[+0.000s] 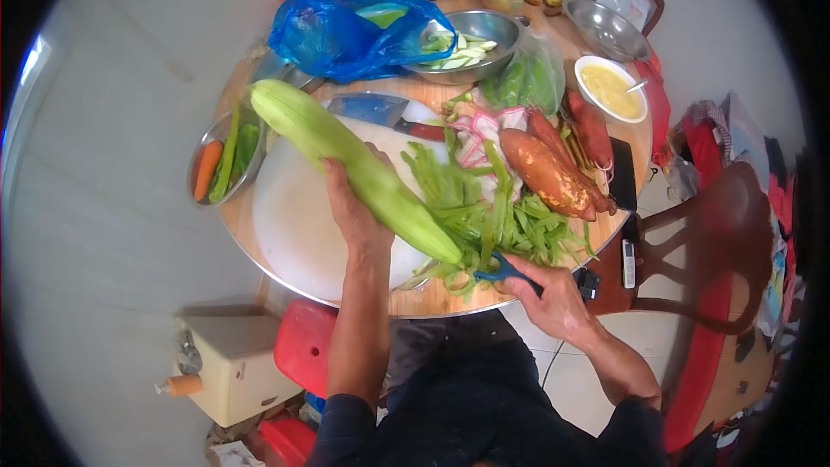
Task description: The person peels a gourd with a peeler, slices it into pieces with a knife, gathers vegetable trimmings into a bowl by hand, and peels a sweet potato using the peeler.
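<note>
A long pale green gourd (346,160) lies slantwise above the white cutting board (294,207), with my left hand (356,207) wrapped round its middle from below. My right hand (553,298) is closed on a blue-handled tool (506,270) near the gourd's lower right end; its working end is hard to make out. Green peel strips (484,216) lie in a pile beyond that end. At the board's back edge rests a cleaver (380,111) with a red-brown handle.
Reddish-brown sweet potatoes (540,169) lie right of the peels. A steel dish (226,156) with a carrot stands at the left edge. Behind are a blue bag (346,35), a steel bowl (475,47) and a white bowl (611,89). A wooden chair (709,242) stands right.
</note>
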